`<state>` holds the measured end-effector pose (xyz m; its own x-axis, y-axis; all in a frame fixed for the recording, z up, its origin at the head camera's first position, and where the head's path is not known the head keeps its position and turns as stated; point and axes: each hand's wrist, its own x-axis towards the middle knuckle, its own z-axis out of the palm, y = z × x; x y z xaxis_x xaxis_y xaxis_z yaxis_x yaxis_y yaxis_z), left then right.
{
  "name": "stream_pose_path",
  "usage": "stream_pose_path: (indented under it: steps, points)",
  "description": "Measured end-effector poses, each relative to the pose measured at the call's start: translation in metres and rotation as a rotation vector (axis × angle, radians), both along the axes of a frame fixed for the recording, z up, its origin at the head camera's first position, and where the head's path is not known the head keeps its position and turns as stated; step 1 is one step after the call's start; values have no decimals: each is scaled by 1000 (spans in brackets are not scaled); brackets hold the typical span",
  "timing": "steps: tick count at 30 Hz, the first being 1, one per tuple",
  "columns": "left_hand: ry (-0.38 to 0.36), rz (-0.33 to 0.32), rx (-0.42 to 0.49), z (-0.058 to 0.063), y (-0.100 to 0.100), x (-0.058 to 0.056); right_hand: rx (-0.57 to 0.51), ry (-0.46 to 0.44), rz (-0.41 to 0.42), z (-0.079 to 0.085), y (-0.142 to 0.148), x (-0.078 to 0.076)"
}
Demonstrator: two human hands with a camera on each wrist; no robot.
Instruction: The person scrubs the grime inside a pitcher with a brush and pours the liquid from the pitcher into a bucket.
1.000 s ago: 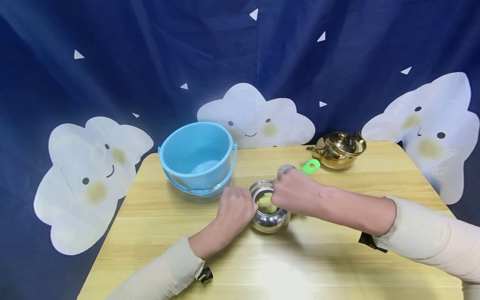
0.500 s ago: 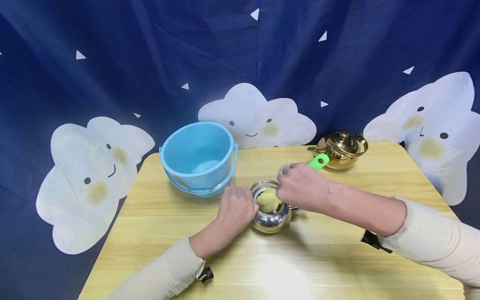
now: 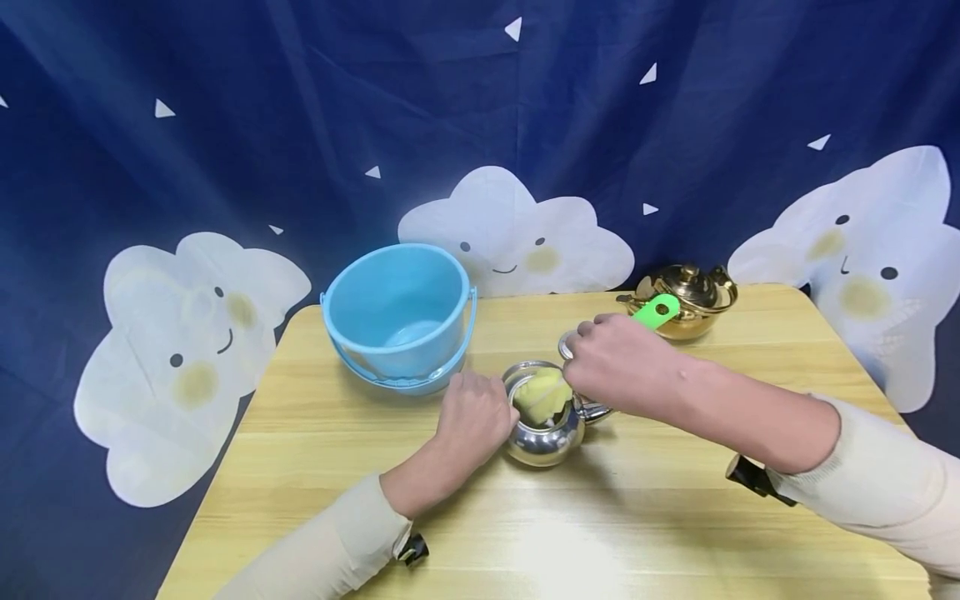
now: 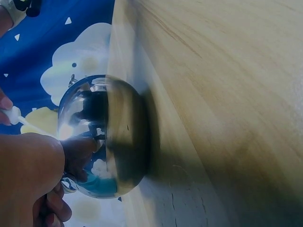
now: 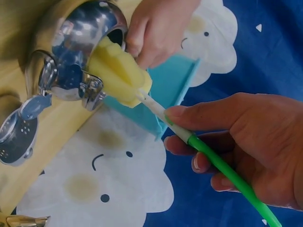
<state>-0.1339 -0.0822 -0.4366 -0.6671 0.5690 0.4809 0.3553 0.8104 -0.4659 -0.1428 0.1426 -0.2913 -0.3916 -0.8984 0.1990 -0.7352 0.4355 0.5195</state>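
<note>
A round silver teapot [image 3: 542, 450] stands on the table, its mouth uncovered and its handle [image 3: 594, 411] to the right. My left hand [image 3: 476, 412] grips it at the left of the mouth, with curled fingers. In my right hand [image 3: 622, 362] is a sponge bottle brush, its green handle [image 5: 222, 165] pinched between thumb and fingers at the white neck. The brush's yellow sponge head [image 5: 118, 73] pokes out of the teapot's mouth, its far end hidden inside. Beside the teapot lies a perforated metal strainer [image 5: 19, 139], mostly behind my right hand in the head view.
A light blue bucket [image 3: 397, 358] with its handle down stands behind my left hand. At the back right sits a gold lidded teapot [image 3: 678, 317]. A dark blue curtain [image 3: 450, 83] with white clouds hangs behind the wooden table [image 3: 337, 450].
My right hand has moved up and to the right, drawing the brush along. More of the yellow sponge now shows above the teapot's mouth. My left hand and the teapot stay nearly still.
</note>
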Motion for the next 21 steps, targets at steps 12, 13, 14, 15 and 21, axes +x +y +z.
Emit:
stream_pose_path:
  steps: [12, 13, 14, 15, 21]
  points:
    - [35, -10, 12, 0, 0, -1, -9, 20, 8, 4, 6, 2]
    - [40, -10, 15, 0, 0, -1, -10, 20, 10, 5, 6, 2]
    - [46, -10, 17, 0, 0, -1, -9, 21, 12, 6, 7, 2]
    - [50, -10, 19, 0, 0, -1, -8, 21, 13, 6, 7, 2]
    - [51, -12, 20, 1, 0, -1, -11, 21, 19, 10, 9, 3]
